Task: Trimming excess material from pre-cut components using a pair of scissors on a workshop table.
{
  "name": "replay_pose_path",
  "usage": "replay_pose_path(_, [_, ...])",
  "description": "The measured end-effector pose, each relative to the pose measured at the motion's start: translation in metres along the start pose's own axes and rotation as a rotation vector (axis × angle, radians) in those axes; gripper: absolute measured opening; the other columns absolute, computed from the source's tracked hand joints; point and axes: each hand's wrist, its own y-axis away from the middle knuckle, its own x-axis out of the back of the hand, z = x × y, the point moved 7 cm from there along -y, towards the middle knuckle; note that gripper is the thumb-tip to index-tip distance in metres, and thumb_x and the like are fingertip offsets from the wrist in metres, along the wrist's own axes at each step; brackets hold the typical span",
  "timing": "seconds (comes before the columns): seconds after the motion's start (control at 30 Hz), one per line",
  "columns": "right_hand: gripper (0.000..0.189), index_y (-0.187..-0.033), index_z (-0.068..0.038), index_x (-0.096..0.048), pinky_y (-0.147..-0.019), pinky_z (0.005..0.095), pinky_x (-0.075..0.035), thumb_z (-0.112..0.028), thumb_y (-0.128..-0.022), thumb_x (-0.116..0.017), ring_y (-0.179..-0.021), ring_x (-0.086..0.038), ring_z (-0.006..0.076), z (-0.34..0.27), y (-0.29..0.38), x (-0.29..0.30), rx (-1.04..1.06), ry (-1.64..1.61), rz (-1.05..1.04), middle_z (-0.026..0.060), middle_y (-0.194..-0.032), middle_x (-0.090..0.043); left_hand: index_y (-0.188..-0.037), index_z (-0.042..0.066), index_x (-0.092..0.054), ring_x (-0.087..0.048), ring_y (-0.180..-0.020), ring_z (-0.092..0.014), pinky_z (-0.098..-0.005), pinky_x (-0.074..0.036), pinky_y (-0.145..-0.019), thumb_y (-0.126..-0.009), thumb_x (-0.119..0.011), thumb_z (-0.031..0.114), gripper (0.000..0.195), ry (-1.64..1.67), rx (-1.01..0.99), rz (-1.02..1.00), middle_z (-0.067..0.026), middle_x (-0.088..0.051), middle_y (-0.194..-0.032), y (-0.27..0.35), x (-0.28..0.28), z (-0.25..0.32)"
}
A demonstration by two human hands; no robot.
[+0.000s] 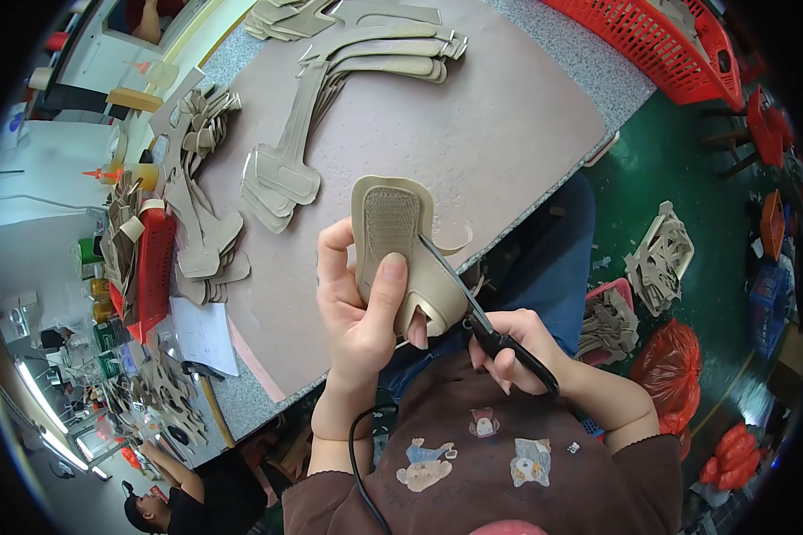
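My left hand [361,307] grips a beige leather-like shoe part [445,297], thumb on its face and fingers behind and under it. A rectangular hook-and-loop patch [391,210] is stitched onto its upper tab, and the lower end curves round with a notched opening. In my right hand [525,344] are black-handled scissors [485,334], whose blades lie along the part's right edge. Beside the blade tips a thin trimmed strip [467,242] curls away from the edge. How far the blades are apart is hard to see.
Beige cut pieces lie stacked on the mat [495,134], including a fanned strap pile [288,167]. Left are a red basket [154,267], white paper [201,334] and a hammer [214,404]. Another red basket [649,40] sits upper right. A co-worker [194,495] is lower left; red bags [669,374] stand on the floor.
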Motion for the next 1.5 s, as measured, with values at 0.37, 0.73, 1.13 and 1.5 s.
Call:
replay_pose_path(0.37, [0.048, -0.073, -0.006, -0.054, -0.049, 0.0213, -0.029, -0.049, -0.088, -0.069, -0.052, -0.036, 0.0073, 0.002, 0.005, 0.008, 0.004, 0.055, -0.063, -0.0021, -0.06, -0.047, -0.13, 0.005, -0.035, -0.053, -0.062, -0.007, -0.0153, -0.039, -0.054, -0.098, -0.051, 0.002, 0.036, -0.319, -0.136, -0.117, -0.0092, -0.063, -0.089, -0.013, 0.017, 0.004])
replay_pose_path(0.73, [0.047, -0.072, -0.006, -0.053, -0.048, 0.0222, -0.029, -0.047, -0.088, -0.07, -0.051, -0.035, 0.0078, 0.001, 0.003, -0.001, 0.022, 0.01, -0.025, -0.0021, -0.059, -0.046, -0.127, 0.007, -0.035, -0.046, -0.063, -0.004, -0.0157, -0.035, -0.056, -0.099, -0.051, 0.004, 0.032, -0.189, -0.144, 0.058, -0.0045, -0.061, -0.086, 0.001, -0.003, 0.0])
replay_pose_path(1.13, [0.047, -0.073, -0.006, -0.053, -0.047, 0.0223, -0.028, -0.046, -0.088, -0.07, -0.051, -0.035, 0.0075, 0.003, 0.0, 0.0, 0.131, 0.105, 0.052, -0.0021, -0.059, -0.045, -0.129, 0.008, -0.032, -0.048, -0.065, -0.004, -0.0163, -0.037, -0.057, -0.101, -0.049, 0.005, 0.033, -0.136, -0.078, 0.012, -0.0058, -0.061, -0.09, 0.004, -0.011, -0.007])
replay_pose_path(1.5, [0.049, -0.073, -0.006, -0.052, -0.047, 0.0226, -0.028, -0.048, -0.086, -0.072, -0.05, -0.036, 0.0078, 0.01, -0.001, 0.001, 0.225, 0.136, 0.124, -0.0025, -0.058, -0.045, -0.129, 0.008, -0.031, -0.057, -0.074, -0.009, -0.0182, -0.046, -0.064, -0.101, -0.047, 0.006, 0.032, 0.027, 0.073, -0.077, -0.0103, -0.06, -0.101, 0.012, -0.018, -0.015])
